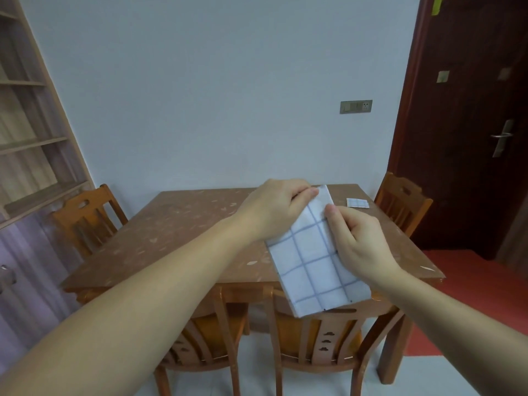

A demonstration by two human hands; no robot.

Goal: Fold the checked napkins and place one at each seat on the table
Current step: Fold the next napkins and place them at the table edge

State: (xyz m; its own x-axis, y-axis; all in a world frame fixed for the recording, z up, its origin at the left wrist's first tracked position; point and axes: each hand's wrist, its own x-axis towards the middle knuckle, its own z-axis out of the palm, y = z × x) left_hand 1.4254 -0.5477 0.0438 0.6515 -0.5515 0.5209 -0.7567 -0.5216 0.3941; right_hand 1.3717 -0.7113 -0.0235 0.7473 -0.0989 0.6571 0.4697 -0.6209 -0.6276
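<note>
The left hand (pixel 274 210) is pinching the far end of the checked napkin (pixel 311 264) between thumb and curled fingers. The right hand (pixel 354 238) is nipping the right-hand edge just below it, so both grips are sitting close together at the top. From there the cloth, folded into a long strip, is hanging down and toward the person. Its long axis is running from the fingers to the free near end, which is dangling past the near edge of the table (pixel 171 230), above a near chair (pixel 323 352). Nothing is holding that lower end, so I'd guess the next fold means bringing it up to the hands, the right hand being nearer along the edge. A smaller folded napkin (pixel 357 202) is lying at the table's far right, beside the right chair (pixel 403 201).
</note>
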